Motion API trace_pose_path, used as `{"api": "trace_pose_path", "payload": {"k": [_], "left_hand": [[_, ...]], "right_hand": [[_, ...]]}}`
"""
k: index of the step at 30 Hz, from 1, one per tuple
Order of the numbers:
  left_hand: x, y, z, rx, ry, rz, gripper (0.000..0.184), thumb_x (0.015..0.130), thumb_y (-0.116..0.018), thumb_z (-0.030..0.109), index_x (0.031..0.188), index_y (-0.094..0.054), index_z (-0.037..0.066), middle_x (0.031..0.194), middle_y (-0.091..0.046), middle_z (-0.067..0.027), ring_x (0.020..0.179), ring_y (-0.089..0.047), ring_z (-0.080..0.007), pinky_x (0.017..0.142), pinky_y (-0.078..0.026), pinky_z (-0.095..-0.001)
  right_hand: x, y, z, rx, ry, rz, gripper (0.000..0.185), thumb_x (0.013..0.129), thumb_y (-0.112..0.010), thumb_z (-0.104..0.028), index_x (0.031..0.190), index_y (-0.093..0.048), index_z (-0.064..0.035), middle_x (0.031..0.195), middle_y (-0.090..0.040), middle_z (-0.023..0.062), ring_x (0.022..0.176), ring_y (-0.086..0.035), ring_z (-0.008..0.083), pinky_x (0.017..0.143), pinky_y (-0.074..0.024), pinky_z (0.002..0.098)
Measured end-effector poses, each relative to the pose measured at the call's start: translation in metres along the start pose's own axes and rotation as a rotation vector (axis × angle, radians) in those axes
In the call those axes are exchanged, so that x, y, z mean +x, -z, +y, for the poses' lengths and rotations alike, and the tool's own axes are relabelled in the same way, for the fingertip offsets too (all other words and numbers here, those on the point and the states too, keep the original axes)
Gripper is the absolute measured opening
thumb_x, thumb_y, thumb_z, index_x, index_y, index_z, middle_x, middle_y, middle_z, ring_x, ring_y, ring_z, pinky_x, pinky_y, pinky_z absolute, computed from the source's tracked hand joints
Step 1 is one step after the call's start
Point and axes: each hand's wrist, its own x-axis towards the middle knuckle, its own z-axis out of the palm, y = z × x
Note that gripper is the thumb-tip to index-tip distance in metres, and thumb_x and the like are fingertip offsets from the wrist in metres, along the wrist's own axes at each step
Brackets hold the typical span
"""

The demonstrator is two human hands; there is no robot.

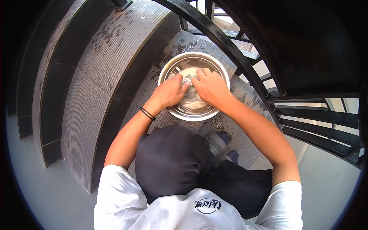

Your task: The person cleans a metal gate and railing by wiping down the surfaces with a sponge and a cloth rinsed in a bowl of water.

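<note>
A round metal basin (173, 65) with murky water in it stands on a wet, ribbed tiled step. Wet, light-coloured cloth (191, 100) lies partly in the water. My left hand (171, 91), with dark bands at the wrist, reaches over the basin's left side, its fingers closed on the cloth near the middle. From the right, my right hand (210, 87) comes in with its fingers bent round the same cloth. The two hands are close together, thumbs almost meeting. Parts of the fingertips are hidden in the cloth.
Ribbed stair steps (103, 53) with dark risers curve up on the left, wet in patches. A black metal railing (237, 57) runs along the right. My knees, in dark trousers (168, 161), and a sandalled foot (222, 138) are just below the basin.
</note>
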Motion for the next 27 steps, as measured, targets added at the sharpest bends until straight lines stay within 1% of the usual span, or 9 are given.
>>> {"api": "trace_pose_path", "payload": {"k": [4,6,8,14,16,20,22,26,27], "left_hand": [[0.004,-0.009,-0.017,0.027,-0.110,-0.164,0.032,0.096,-0.055,0.025,0.104,-0.052,-0.006,0.092,-0.064,-0.0325,0.089,-0.064,-0.0479,0.077,-0.049,-0.0531],[0.010,-0.035,-0.031,0.196,-0.264,0.055,0.027,0.089,-0.054,0.017,0.103,-0.053,-0.006,0.085,-0.066,-0.0286,0.080,-0.068,-0.0439,0.071,-0.054,-0.0514],[0.012,-0.065,-0.038,0.353,-0.362,0.192,0.022,0.086,-0.050,0.012,0.101,-0.055,-0.004,0.075,-0.063,-0.0213,0.060,-0.066,-0.0374,0.053,-0.054,-0.0468],[0.017,-0.047,-0.026,0.219,-0.319,0.377,0.024,0.081,-0.056,0.007,0.102,-0.055,-0.004,0.077,-0.064,-0.0259,0.067,-0.066,-0.0412,0.062,-0.053,-0.0492],[0.019,-0.045,-0.027,0.186,-0.271,0.181,0.020,0.082,-0.058,0.008,0.098,-0.056,-0.004,0.079,-0.064,-0.0283,0.070,-0.066,-0.0426,0.063,-0.053,-0.0511],[0.017,-0.033,-0.012,0.068,-0.237,0.350,0.017,0.082,-0.058,0.009,0.095,-0.059,-0.002,0.081,-0.065,-0.0293,0.077,-0.066,-0.0441,0.069,-0.052,-0.0527],[0.014,-0.026,-0.003,0.091,-0.110,0.112,0.017,0.082,-0.059,0.011,0.094,-0.059,-0.002,0.083,-0.066,-0.0288,0.084,-0.065,-0.0455,0.074,-0.051,-0.0532],[0.010,-0.015,0.008,0.048,-0.119,0.186,0.024,0.081,-0.062,0.014,0.098,-0.057,-0.003,0.084,-0.066,-0.0303,0.085,-0.066,-0.0451,0.075,-0.051,-0.0526],[0.008,-0.022,0.005,0.068,-0.118,0.159,0.025,0.082,-0.063,0.015,0.095,-0.056,-0.005,0.083,-0.065,-0.0306,0.084,-0.066,-0.0446,0.075,-0.052,-0.0524]], "right_hand": [[-0.005,-0.008,0.006,-0.028,0.028,-0.030,0.011,0.087,-0.062,-0.018,0.088,-0.062,-0.0065,0.092,-0.058,0.0111,0.091,-0.057,0.0273,0.074,-0.0465,0.0376],[-0.007,-0.010,0.008,-0.043,0.014,-0.012,0.012,0.087,-0.063,-0.018,0.091,-0.063,-0.0067,0.094,-0.058,0.0113,0.089,-0.057,0.0278,0.074,-0.0459,0.0394],[-0.011,-0.009,0.007,-0.106,-0.027,-0.029,0.014,0.088,-0.063,-0.019,0.094,-0.064,-0.0061,0.095,-0.058,0.0113,0.089,-0.057,0.0285,0.076,-0.0456,0.0406],[-0.006,-0.005,0.012,-0.066,-0.052,-0.045,0.014,0.087,-0.063,-0.017,0.096,-0.063,-0.0069,0.093,-0.058,0.0112,0.089,-0.059,0.0294,0.077,-0.0466,0.0408],[-0.003,-0.002,0.017,-0.009,-0.044,-0.044,0.013,0.087,-0.063,-0.015,0.096,-0.062,-0.0063,0.093,-0.058,0.0123,0.088,-0.059,0.0309,0.076,-0.0476,0.0420],[0.001,0.005,0.013,0.181,-0.163,-0.010,0.012,0.088,-0.062,-0.011,0.096,-0.058,-0.0039,0.092,-0.056,0.0158,0.087,-0.061,0.0369,0.075,-0.0501,0.0460],[0.003,0.011,0.013,0.212,-0.154,-0.017,0.012,0.088,-0.061,-0.011,0.096,-0.057,-0.0033,0.093,-0.056,0.0162,0.087,-0.061,0.0382,0.075,-0.0501,0.0470],[0.005,0.018,0.017,0.266,-0.163,0.036,0.011,0.089,-0.060,-0.010,0.096,-0.055,-0.0025,0.093,-0.056,0.0166,0.088,-0.061,0.0394,0.075,-0.0502,0.0491],[0.005,0.016,0.018,0.262,-0.201,-0.074,0.011,0.090,-0.059,-0.010,0.096,-0.056,-0.0014,0.092,-0.058,0.0169,0.086,-0.061,0.0383,0.074,-0.0494,0.0475]]}}
